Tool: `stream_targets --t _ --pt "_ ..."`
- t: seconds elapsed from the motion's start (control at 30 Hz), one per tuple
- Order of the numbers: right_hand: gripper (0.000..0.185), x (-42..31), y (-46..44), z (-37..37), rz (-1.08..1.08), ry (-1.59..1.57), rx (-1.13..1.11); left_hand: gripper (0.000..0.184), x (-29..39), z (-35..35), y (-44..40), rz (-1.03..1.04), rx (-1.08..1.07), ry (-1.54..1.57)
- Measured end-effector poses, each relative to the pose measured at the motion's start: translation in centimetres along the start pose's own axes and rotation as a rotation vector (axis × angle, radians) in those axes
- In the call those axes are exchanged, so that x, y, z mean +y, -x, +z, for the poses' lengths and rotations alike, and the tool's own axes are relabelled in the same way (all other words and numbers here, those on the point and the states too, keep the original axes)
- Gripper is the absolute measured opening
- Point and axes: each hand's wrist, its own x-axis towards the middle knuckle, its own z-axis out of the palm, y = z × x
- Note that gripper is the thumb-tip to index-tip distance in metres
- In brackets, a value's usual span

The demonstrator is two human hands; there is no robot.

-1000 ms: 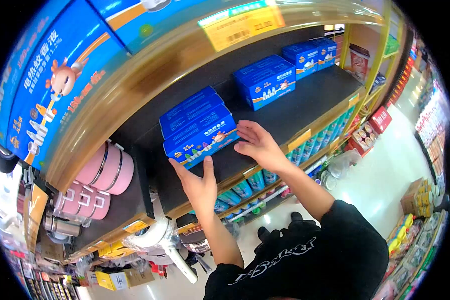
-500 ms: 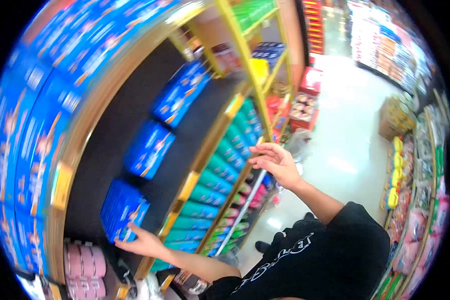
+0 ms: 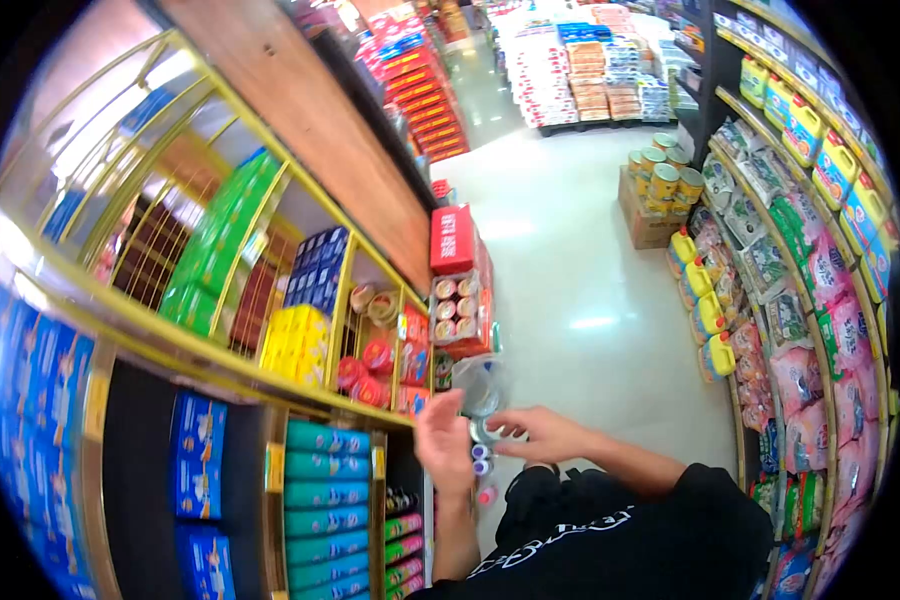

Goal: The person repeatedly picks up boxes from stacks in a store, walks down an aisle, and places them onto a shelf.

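Note:
My left hand (image 3: 443, 445) is raised in front of my body with its fingers stretched up and nothing in it. Close beside it is my right hand (image 3: 542, 435), held level, its fingers loosely bent and apart, also without anything in it. Neither hand touches the shelf goods. Left of my left hand are teal packs (image 3: 327, 495) in a row and a blue box (image 3: 199, 455) on a dark shelf. Beyond my hands a clear plastic bag (image 3: 481, 385) shows near the floor, partly hidden by my fingers.
A yellow wire rack (image 3: 345, 325) holds green boxes (image 3: 220, 240) and yellow packs (image 3: 296, 340). Red cartons (image 3: 452, 240) stand at its end. Across the aisle floor (image 3: 560, 260), a carton of cans (image 3: 660, 190), yellow bottles (image 3: 707, 312) and bagged goods (image 3: 800, 380) line the right side.
My view has swung right, along the aisle. My left hand has left the blue box on the dark shelf and come up near my right hand.

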Motion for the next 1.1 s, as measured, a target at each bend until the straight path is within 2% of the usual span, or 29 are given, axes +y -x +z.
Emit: stream_targets --t 0.07,0.1,0.17,0.27,0.33,0.4,0.47,0.5,0.53,0.6,0.67,0.7,0.73,0.8,0.93,1.1 --pt "0.049 1.8 -1.6 -2.2 -0.011 0.041 -0.061 0.041 -3.9 3.0 -1.7 -0.166 -0.173 0.066" --pt "0.046 3.0 -2.7 -3.5 -0.052 0.118 -0.076 0.041 -4.6 4.7 -3.3 -0.208 -0.259 -0.001" --pt "0.043 3.7 -4.6 -7.0 0.034 -0.032 -0.054 0.04 -5.9 7.7 -6.5 -0.279 -0.425 -0.135" --pt "0.042 10.1 -9.0 -12.2 -0.13 0.103 0.017 0.044 -10.4 10.9 -13.0 0.137 -0.608 -0.401" --pt "0.043 10.3 -11.7 -17.1 -0.167 0.097 0.084 0.044 -12.7 13.1 -17.8 0.111 -0.662 -0.292" --pt "0.042 7.5 -14.5 -21.9 -0.197 0.203 0.145 0.046 -14.2 15.3 -22.5 0.07 -0.74 -0.123" --pt "0.04 13.2 -15.6 -24.7 -0.285 0.126 0.329 0.049 -15.8 17.9 -27.3 0.125 -0.855 -0.087" --pt "0.046 16.4 -17.9 -26.5 -0.065 0.571 0.12 0.051 -16.5 19.0 -29.4 0.15 -0.913 -0.075" --pt "0.052 19.5 -20.1 -28.3 0.043 1.03 -0.169 0.05 -17.6 20.2 -31.5 0.148 -0.928 -0.098" --pt "0.042 18.1 -20.6 -30.8 -0.105 0.25 0.301 0.049 -20.6 22.7 -35.1 0.148 -0.957 -0.15" --pt "0.038 16.3 -21.8 -33.7 -0.069 -0.068 0.471 0.046 -23.8 24.5 -38.4 0.039 -0.986 -0.08" --pt "0.038 15.8 -22.9 -35.6 0.033 0.017 0.424 0.044 -25.3 25.3 -40.2 -0.014 -0.998 -0.045" --pt "0.038 16.0 -24.2 -37.4 0.137 0.102 0.374 0.044 -26.9 26.1 -41.9 0.082 -1.017 -0.169" --pt "0.035 17.9 -26.4 -40.7 0.118 0.155 0.324 0.043 -30.0 27.9 -45.5 0.274 -1.04 -0.416" --pt "0.032 19.7 -32.3 -49.3 0.128 0.126 0.233 0.043 -36.5 31.4 -53.1 0.235 -1.0 -0.43" --pt "0.032 19.6 -41.9 -59.8 0.045 0.035 0.173 0.042 -39.5 34.4 -65.8 0.121 -0.862 -0.424"
